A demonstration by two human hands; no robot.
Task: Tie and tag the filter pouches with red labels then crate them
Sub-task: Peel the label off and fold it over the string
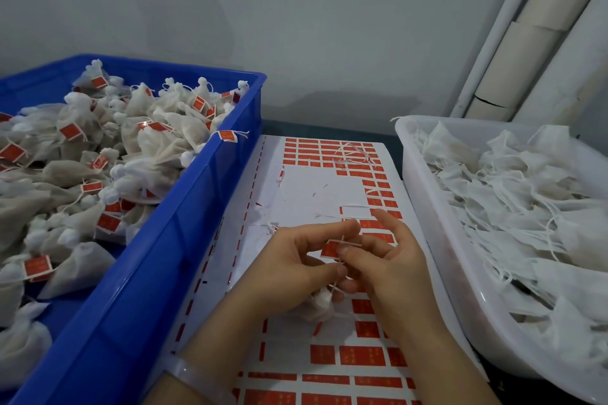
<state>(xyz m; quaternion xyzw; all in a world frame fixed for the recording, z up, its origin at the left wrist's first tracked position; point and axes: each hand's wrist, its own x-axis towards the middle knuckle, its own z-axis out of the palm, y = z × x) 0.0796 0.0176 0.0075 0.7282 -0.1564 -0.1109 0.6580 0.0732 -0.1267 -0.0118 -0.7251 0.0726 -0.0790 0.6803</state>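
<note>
- Head view: the left hand and the right hand meet over the label sheet, which lies flat between two containers.
- The right hand pinches a single red label narrowly, with the thumb on its face and a finger behind; the forefinger points up, free.
- The left hand's thumb and forefinger are closed on the thin white string, which runs from the label down to the pouch.
- The filter pouch sits on the sheet just under both hands. Its tied neck points up and it is partly hidden by the fingers.
- A clear bracelet circles the left wrist.
- The blue crate on the left touches the sheet's edge. It holds a heap of tied pouches that carry red tags.
- The white tub on the right holds loose pouches without tags, their strings trailing.
- Pale pipes rise at the upper right against the grey wall.
</note>
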